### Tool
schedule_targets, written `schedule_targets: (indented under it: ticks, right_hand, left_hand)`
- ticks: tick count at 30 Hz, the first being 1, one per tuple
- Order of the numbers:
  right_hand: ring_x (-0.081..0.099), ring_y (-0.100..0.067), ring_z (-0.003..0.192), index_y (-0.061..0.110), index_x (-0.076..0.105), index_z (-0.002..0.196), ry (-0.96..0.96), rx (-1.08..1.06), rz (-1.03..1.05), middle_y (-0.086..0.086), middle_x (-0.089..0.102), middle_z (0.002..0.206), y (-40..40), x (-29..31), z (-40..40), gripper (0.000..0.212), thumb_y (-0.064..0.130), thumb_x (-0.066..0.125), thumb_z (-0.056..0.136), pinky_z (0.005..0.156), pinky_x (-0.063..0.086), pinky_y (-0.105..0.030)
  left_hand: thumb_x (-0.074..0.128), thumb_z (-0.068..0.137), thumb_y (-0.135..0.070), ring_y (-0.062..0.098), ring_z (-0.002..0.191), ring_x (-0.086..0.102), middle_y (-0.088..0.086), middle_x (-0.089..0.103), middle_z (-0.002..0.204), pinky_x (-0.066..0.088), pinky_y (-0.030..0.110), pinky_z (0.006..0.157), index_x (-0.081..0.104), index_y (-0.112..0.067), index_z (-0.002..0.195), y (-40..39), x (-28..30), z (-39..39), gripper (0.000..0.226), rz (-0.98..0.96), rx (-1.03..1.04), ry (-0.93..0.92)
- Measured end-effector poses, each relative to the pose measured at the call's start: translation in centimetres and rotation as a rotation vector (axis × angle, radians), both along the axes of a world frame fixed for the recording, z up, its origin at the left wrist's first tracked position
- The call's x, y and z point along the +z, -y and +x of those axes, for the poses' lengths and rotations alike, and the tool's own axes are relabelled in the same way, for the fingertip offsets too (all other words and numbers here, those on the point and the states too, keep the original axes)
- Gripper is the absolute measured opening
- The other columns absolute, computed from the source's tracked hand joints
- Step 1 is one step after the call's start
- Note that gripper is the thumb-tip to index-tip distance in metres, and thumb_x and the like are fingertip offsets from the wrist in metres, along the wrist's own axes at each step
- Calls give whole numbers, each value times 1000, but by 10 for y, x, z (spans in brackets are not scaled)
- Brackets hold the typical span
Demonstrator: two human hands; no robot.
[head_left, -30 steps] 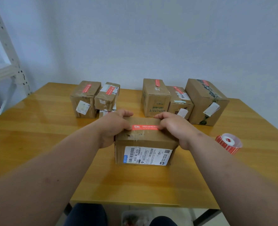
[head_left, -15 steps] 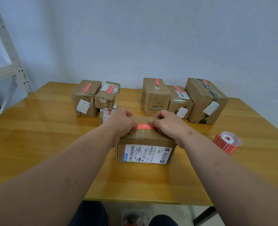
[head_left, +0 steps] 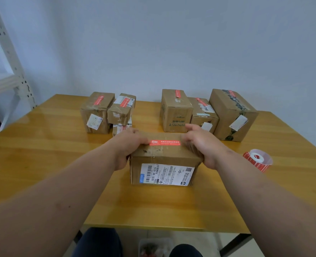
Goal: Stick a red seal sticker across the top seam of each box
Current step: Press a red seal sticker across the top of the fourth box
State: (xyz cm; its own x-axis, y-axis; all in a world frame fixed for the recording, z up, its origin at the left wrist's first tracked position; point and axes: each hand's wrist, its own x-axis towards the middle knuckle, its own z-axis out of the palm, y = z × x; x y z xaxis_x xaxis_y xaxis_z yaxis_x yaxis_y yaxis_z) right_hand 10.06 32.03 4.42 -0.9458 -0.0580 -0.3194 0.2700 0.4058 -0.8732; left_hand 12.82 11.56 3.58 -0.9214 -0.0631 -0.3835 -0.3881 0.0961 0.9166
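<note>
Box in hand (head_left: 164, 160) sits square in front of me, label face toward me, directly between my two hands. Red seal sticker (head_left: 164, 142) lies flat on its top, long axis running left to right, from one hand toward the other.

My left hand (head_left: 128, 145) covers the left end of the top, fingers curled down over the box's left edge, thumb side at the sticker's left end. My right hand (head_left: 200, 143) mirrors it at the right end: fingers bent over the top and right edge, blurred, so I cannot tell exactly which fingertip touches the sticker. Both hands grip the box; neither holds anything loose.

The relation that matters: the sticker's visible stretch lies inward of both hands, about evenly between them, neither nearer. Any further smoothing would run along that left-right axis.

Sticker roll (head_left: 258, 159) lies on its side on the table (head_left: 51, 164), out beyond my right hand, well apart from the box. Right hand is plainly the nearer one to it.

Beyond my fingertips, five more boxes, each with a red strip on top: two past the left hand (head_left: 97, 112), three past the right (head_left: 176, 110). My judgement: this box is nearly done.
</note>
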Motion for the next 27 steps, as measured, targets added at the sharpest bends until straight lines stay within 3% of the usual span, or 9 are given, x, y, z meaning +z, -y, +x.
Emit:
schedule_targets:
  ticks: [2, 5, 9, 12, 14, 16, 18, 23, 27]
  right_hand:
    - [58, -31, 113, 27, 48, 132, 99, -14, 62, -7, 60, 124, -4, -3, 0, 61, 57, 60, 81, 98, 47, -52]
    - [59, -30, 110, 26, 51, 128, 204, 14, 59, -4, 60, 124, -8, -1, 3, 63, 69, 57, 82, 94, 47, -53]
    - [62, -29, 99, 17, 61, 117, 122, -32, -185, -6, 64, 111, -13, 8, -1, 52, 60, 55, 89, 95, 50, -51]
    - [59, -29, 80, 5, 59, 95, 60, -149, -397, -9, 59, 95, -15, 12, -2, 42, 46, 51, 97, 70, 53, -41]
    - [59, -27, 81, 5, 57, 99, 34, -177, -394, -7, 58, 95, -13, 7, -2, 27, 32, 52, 98, 64, 48, -36]
    - [63, -26, 93, 9, 56, 116, 37, -166, -351, -6, 62, 107, -10, -1, 0, 25, 25, 54, 98, 71, 52, -36]
    - [63, -24, 97, 14, 57, 121, 37, -165, -307, -4, 64, 111, -7, -5, 2, 27, 27, 55, 98, 76, 52, -36]
    - [65, -24, 95, 16, 66, 113, -38, -210, -308, -5, 71, 105, -8, 0, 0, 28, 36, 55, 96, 79, 53, -37]
    - [58, -24, 84, 4, 68, 107, -153, -288, -232, -6, 63, 87, -11, 5, -8, 30, 28, 57, 92, 94, 50, -47]
  left_hand:
    - [71, 87, -26, 28, 96, 68, 13, 71, 105, 54, 40, 87, 61, -10, 113, 5, -5, 5, 32, -21, 6, 20]
    - [71, 86, -33, 26, 95, 68, 10, 72, 102, 54, 39, 80, 63, -13, 109, 9, -4, 10, 31, -51, -26, 47]
    - [66, 88, -41, 23, 99, 65, 4, 69, 107, 53, 40, 80, 63, -18, 111, 17, 5, 7, 33, 22, 58, -99]
    - [56, 96, -36, 19, 90, 59, 4, 64, 97, 52, 36, 74, 63, -10, 95, 21, 11, 5, 27, 191, 274, -148]
    - [56, 97, -28, 19, 86, 60, 4, 64, 95, 51, 34, 67, 63, -7, 104, 21, 6, 6, 24, 180, 268, -104]
    - [57, 97, -25, 20, 85, 62, 5, 65, 94, 52, 33, 65, 62, -8, 114, 19, -2, 9, 25, 151, 238, -57]
    - [57, 97, -27, 22, 88, 63, 6, 67, 94, 53, 35, 68, 63, -9, 113, 18, -7, 11, 25, 142, 239, -39]
    - [56, 96, -35, 24, 93, 63, 10, 68, 100, 57, 39, 76, 66, -6, 102, 22, -1, 8, 31, 169, 284, -96]
    - [65, 91, -26, 21, 82, 64, 11, 65, 91, 57, 34, 66, 60, -5, 84, 27, 8, 6, 23, 152, 288, -212]
